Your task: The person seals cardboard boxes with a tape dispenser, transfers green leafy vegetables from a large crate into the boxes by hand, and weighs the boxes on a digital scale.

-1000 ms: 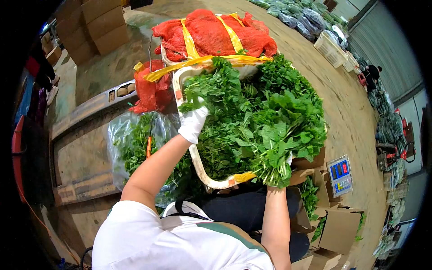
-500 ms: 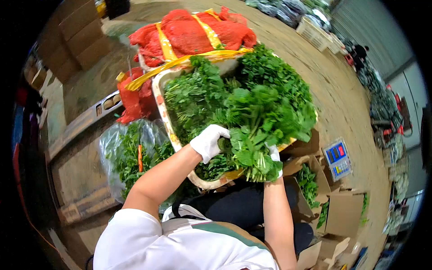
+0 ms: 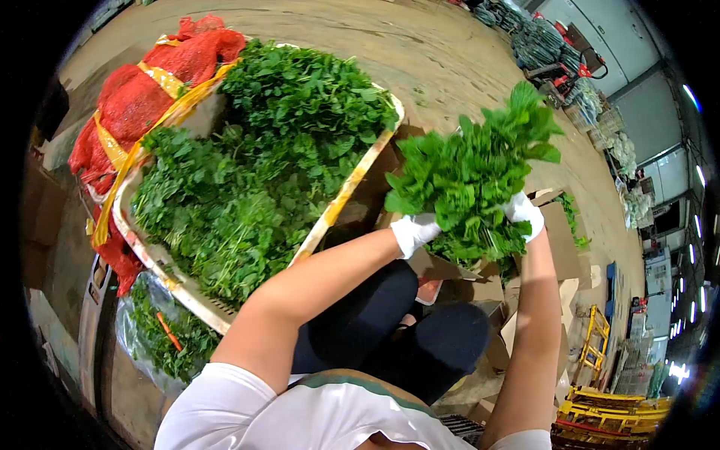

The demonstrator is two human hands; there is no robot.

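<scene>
A bunch of leafy greens (image 3: 472, 172) is raised in front of me, its leaves pointing away. My left hand (image 3: 416, 232), in a white glove, is closed on the bunch's left side, with the fingertips hidden under leaves. On the opposite side my right hand (image 3: 525, 214), also gloved, grips it near the stems. Below the bunch are cardboard boxes (image 3: 559, 240), with more greens showing at their openings. To my left stands a large white crate (image 3: 349, 187) filled with loose greens (image 3: 262, 180).
Red mesh sacks (image 3: 139, 97) with yellow tape lie against the crate's far left side. A clear plastic bag of greens (image 3: 161, 330) with an orange strip sits at lower left. Yellow metal frames (image 3: 607, 412) stand at lower right, and wrapped goods (image 3: 540, 45) line the far wall.
Both hands have carried the bunch of greens from over the crate to the right, above the cardboard boxes. My view has turned right, so the crate now appears farther left.
</scene>
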